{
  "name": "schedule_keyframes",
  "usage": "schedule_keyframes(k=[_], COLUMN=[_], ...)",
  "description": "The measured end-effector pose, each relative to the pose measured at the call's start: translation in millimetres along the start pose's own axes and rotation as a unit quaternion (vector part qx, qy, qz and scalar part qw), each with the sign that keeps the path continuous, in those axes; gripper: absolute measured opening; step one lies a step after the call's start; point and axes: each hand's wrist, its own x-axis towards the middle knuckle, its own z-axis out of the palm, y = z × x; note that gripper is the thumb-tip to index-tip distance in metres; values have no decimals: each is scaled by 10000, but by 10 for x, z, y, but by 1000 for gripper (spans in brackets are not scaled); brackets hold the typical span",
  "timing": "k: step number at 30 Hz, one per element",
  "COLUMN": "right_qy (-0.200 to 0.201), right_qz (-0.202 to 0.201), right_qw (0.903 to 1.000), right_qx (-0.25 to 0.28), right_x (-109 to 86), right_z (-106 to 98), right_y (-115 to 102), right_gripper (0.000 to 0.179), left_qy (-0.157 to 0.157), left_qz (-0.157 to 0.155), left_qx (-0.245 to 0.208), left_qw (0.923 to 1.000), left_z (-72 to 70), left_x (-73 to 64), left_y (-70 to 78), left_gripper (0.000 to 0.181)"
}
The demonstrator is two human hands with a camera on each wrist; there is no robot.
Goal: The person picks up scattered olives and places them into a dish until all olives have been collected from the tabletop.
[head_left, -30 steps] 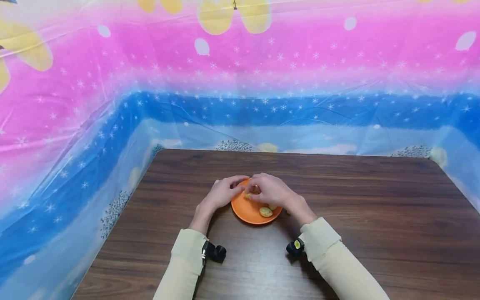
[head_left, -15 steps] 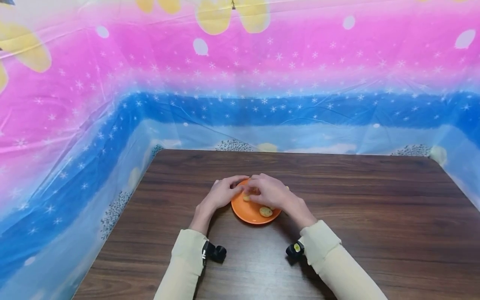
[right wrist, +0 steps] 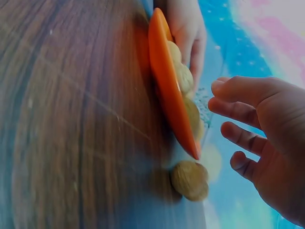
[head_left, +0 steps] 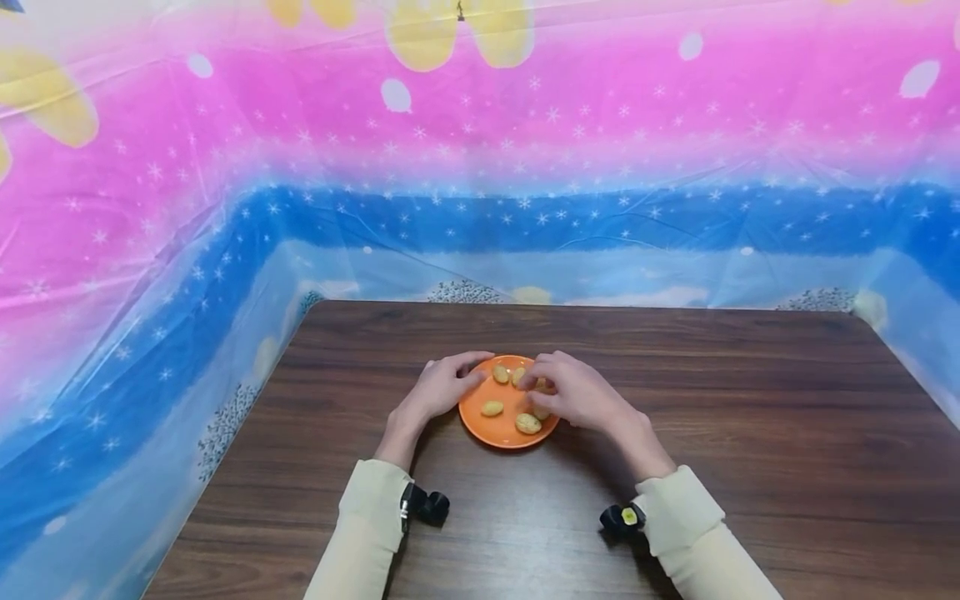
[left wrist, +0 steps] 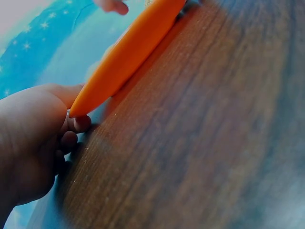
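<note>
An orange plate [head_left: 501,429] lies on the table, bearing several small yellow-tan oval pieces that look like walnuts or little potatoes. One piece [head_left: 492,408] sits left of the plate's middle, and another [head_left: 528,423] is near its front rim. My left hand [head_left: 438,387] holds the plate's left rim, thumb above and fingers below in the left wrist view. Over the plate's right side hovers my right hand [head_left: 577,392], fingers spread and loosely bent, nothing between them. The right wrist view shows a tan piece [right wrist: 189,180] on the tabletop beyond the plate's rim; the head view hides it.
The dark wood table [head_left: 750,417] extends around the plate on all sides. A pink and blue printed cloth [head_left: 480,167] hangs behind and beside it. Black wrist cameras [head_left: 622,518] are strapped to both sleeves.
My right hand has let go of an oval piece, which now lies on the plate's left half, and has drawn back to the right. My left hand stays at the rim.
</note>
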Motion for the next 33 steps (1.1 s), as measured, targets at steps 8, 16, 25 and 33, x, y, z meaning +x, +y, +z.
schedule_keyframes(k=[8, 16, 25, 33], right_qy=[164, 98, 122, -51], right_qz=[155, 363, 306, 466], right_qw=[9997, 9991, 9993, 9984], right_qx=[89, 183, 187, 314], right_x=[-154, -265, -338, -397], right_z=[-129, -180, -205, -221], right_y=[109, 190, 262, 342], right_gripper=[10, 11, 11, 12], left_qy=[36, 48, 68, 62], left_qz=[-4, 27, 20, 62], left_qx=[14, -40, -39, -45], left_qw=[10000, 10000, 10000, 10000], left_z=[4, -1, 2, 12], left_x=[0, -16, -7, -6], left_y=[4, 8, -7, -9], left_gripper=[38, 39, 38, 38])
